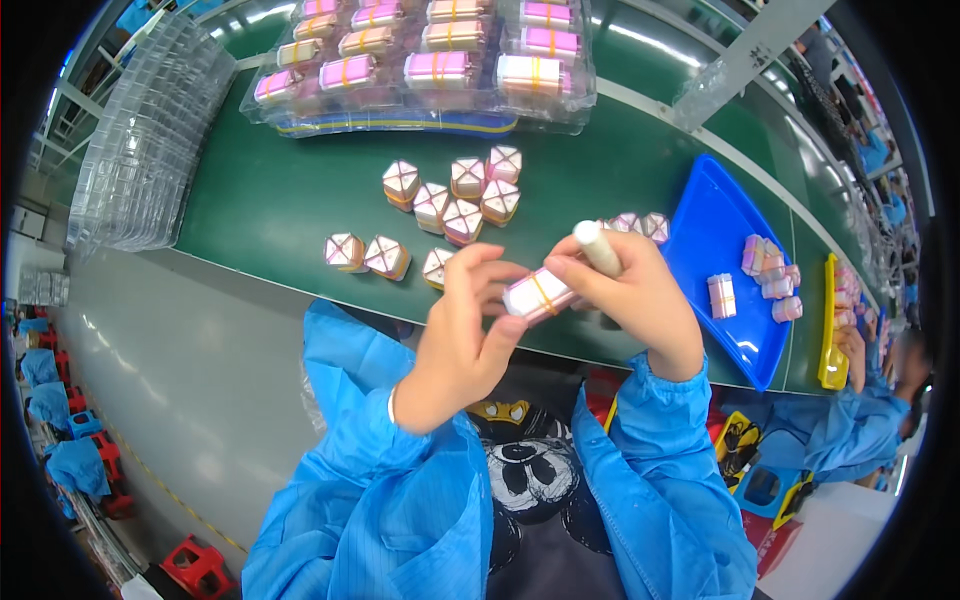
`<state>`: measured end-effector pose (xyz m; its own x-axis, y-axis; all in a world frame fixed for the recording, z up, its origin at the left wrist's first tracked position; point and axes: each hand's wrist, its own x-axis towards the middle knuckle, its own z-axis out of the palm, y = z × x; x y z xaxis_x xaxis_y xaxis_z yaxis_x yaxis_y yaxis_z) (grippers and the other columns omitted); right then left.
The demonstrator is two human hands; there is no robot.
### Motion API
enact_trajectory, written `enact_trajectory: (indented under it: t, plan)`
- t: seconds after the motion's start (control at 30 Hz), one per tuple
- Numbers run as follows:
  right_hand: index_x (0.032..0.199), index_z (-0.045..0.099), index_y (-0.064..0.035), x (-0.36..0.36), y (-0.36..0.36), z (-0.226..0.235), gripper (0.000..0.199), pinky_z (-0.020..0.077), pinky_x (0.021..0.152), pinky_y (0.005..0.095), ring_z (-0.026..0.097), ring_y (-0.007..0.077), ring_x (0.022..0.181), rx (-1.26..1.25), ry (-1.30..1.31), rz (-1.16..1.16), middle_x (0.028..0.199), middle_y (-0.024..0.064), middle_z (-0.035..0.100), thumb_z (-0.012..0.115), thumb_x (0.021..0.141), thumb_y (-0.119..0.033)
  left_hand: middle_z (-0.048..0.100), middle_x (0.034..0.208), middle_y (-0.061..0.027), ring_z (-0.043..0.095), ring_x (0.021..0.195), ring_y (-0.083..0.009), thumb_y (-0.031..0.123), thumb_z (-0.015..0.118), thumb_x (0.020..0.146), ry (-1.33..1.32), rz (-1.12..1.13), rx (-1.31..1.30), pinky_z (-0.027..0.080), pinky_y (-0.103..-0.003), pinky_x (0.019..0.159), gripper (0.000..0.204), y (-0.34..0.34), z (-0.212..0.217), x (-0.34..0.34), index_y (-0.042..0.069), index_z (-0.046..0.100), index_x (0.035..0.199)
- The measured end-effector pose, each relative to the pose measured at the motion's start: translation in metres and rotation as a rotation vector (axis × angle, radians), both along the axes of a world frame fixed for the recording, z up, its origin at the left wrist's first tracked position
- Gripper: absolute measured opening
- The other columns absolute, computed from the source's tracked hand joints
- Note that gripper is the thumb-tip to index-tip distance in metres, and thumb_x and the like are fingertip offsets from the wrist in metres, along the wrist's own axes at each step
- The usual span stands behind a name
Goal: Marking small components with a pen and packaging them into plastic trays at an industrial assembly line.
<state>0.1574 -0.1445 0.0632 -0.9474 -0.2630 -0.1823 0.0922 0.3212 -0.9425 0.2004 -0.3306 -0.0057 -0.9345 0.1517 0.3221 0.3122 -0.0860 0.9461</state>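
A small white and pink block [538,297] with a yellow band around it is held in front of me, over the near edge of the green table. My left hand [455,340] grips its left end between thumb and fingers. At its right end is my right hand [640,295], closed around a white marker-like tube [597,248] that points up and away; its lower tip is hidden. Beyond my hands several similar blocks [462,220] stand on end, their white tops marked with dark crossing lines. More of them [628,224] are partly behind my right hand.
A clear plastic tray [430,105] of banded blocks lies at the far side of the green table [280,200]. Stacked clear trays [140,140] rise at the left. On the right, a blue tray [700,200] holds several blocks; past a yellow tray [832,368] another person [850,430] works.
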Motion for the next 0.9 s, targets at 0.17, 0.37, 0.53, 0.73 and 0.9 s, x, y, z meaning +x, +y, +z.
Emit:
enact_trajectory:
  t: [0.17,0.37,0.53,0.73,0.9]
  plan:
    - [0.108,0.065,-0.0016,-0.006,0.007,-0.005,0.025,0.0461,0.056,0.0254,0.058,0.0069,0.068,-0.083,0.116,-0.077,0.086,0.0028,0.065,0.071,0.089,-0.018,0.064,0.118,-0.0184,0.063,0.105,-0.0323,0.005,0.064,0.088,0.45,0.384,-0.628,0.05,-0.038,0.087,0.019,-0.044,0.025,-0.024,-0.001,0.061,0.105]
    - [0.109,0.066,-0.002,-0.018,-0.005,-0.017,0.023,0.053,0.069,0.033,0.066,0.0195,0.078,0.311,0.4,-0.03,0.103,0.0078,0.065,0.064,0.086,-0.001,0.063,0.116,-0.012,0.058,0.112,-0.0324,0.029,0.078,0.078,0.372,0.332,-0.926,0.045,-0.043,0.094,0.043,-0.04,0.034,-0.084,0.004,0.063,0.109]
    - [0.107,0.068,-0.0075,-0.03,-0.023,-0.018,0.025,0.0536,0.073,0.0395,0.067,0.0329,0.083,0.632,0.54,-0.032,0.11,0.008,0.065,0.065,0.083,-0.007,0.059,0.103,-0.0062,0.058,0.102,-0.0283,0.035,0.083,0.069,0.397,0.294,-1.148,0.044,-0.042,0.086,0.05,-0.019,0.029,-0.097,0.009,0.063,0.106]
    - [0.109,0.069,-0.0099,-0.034,-0.017,-0.025,0.027,0.053,0.074,0.0415,0.066,0.0335,0.089,0.752,0.472,-0.015,0.113,0.0102,0.064,0.068,0.082,-0.012,0.056,0.108,-0.0066,0.054,0.106,-0.0283,0.03,0.084,0.066,0.415,0.369,-1.116,0.043,-0.042,0.088,0.045,-0.011,0.021,-0.096,0.01,0.066,0.102]
    - [0.112,0.069,-0.0072,-0.013,0.007,0.003,0.023,0.0497,0.065,0.0324,0.065,0.0172,0.074,0.138,0.533,-0.256,0.106,0.0098,0.067,0.066,0.09,-0.012,0.061,0.113,-0.0079,0.056,0.11,-0.0294,0.024,0.086,0.063,0.53,0.339,-0.974,0.045,-0.04,0.091,0.045,-0.026,0.063,-0.062,0.009,0.065,0.101]
